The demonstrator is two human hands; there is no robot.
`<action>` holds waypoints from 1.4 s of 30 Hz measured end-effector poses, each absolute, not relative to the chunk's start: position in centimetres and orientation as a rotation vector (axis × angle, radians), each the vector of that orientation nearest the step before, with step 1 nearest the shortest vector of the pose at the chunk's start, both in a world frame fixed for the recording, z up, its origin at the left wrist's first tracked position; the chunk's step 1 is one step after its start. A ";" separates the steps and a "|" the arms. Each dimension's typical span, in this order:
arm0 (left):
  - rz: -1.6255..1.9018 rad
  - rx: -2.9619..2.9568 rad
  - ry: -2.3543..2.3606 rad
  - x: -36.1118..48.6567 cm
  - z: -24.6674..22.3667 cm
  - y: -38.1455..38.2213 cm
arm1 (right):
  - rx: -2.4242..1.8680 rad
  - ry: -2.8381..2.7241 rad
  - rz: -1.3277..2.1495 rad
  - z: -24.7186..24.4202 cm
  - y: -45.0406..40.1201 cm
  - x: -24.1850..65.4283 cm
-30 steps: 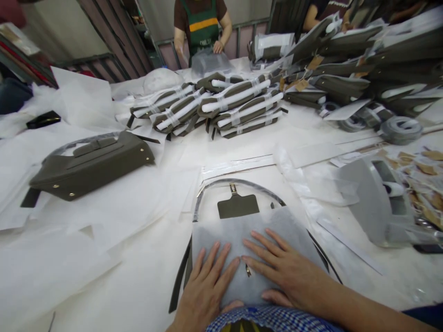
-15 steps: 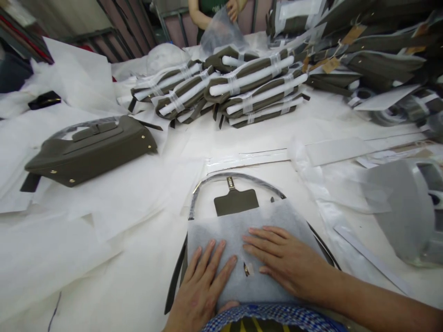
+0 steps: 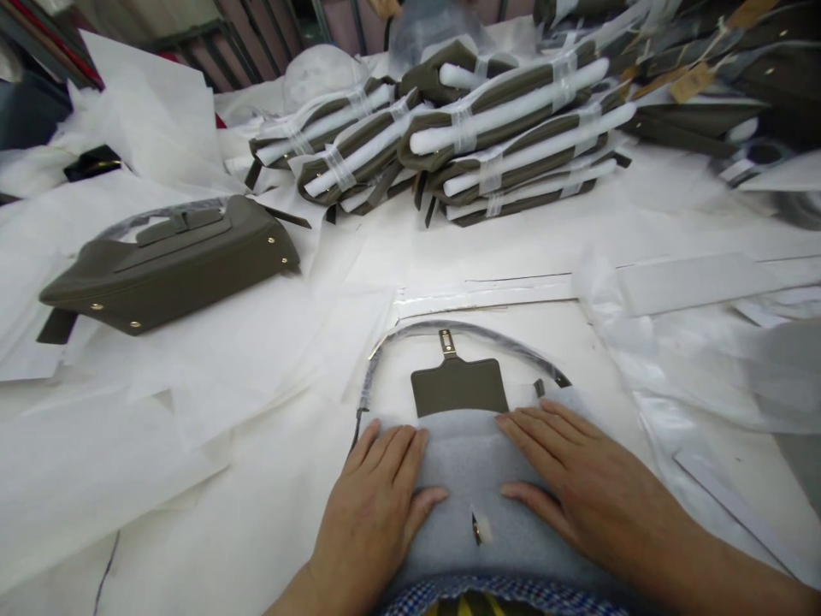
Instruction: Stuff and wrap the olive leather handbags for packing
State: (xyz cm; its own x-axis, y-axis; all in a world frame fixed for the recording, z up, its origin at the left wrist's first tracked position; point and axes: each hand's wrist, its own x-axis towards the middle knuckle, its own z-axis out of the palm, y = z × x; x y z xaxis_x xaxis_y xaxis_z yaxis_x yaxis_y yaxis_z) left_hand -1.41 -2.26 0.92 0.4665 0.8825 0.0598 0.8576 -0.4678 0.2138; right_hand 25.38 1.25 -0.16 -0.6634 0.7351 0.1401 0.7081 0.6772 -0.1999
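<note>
Upward to the top edge of the grey sheet [image 3: 462,466], the left hand [image 3: 372,505] and right hand [image 3: 590,479] have been moved since the earlier frame. Fingers are laid flat and close together, thumbs apart, with nothing pinched. Beneath, at lower centre, the bag [image 3: 442,398] is mostly covered, and its catch [image 3: 475,530] is exposed through 1 slit. Apparently, covering is well advanced; the flap [image 3: 481,376] and handle [image 3: 368,381] are left bare of the sheet. Another bag [image 3: 192,261] is seen at left.

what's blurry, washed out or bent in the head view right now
In the head view, the grey padded shape at the right edge is smeared; the clear plastic bag at the top is soft; the white paper-covered table looks pale, with faint shadows; the dark metal bars at the upper left lean, perhaps from a wide lens.
</note>
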 end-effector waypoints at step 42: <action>0.107 2.547 1.276 -0.2 0.4 -7.2 | -1.269 -2.941 0.339 0.1 3.6 23.6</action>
State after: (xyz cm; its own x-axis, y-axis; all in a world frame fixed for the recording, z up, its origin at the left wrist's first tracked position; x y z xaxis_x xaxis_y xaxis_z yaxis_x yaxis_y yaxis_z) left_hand -0.20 -7.20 0.40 0.6050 0.7937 -0.0628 0.7723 -0.5659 0.2887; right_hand 23.61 3.62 0.07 -0.6869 0.7100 -0.1551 0.7266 0.6680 -0.1605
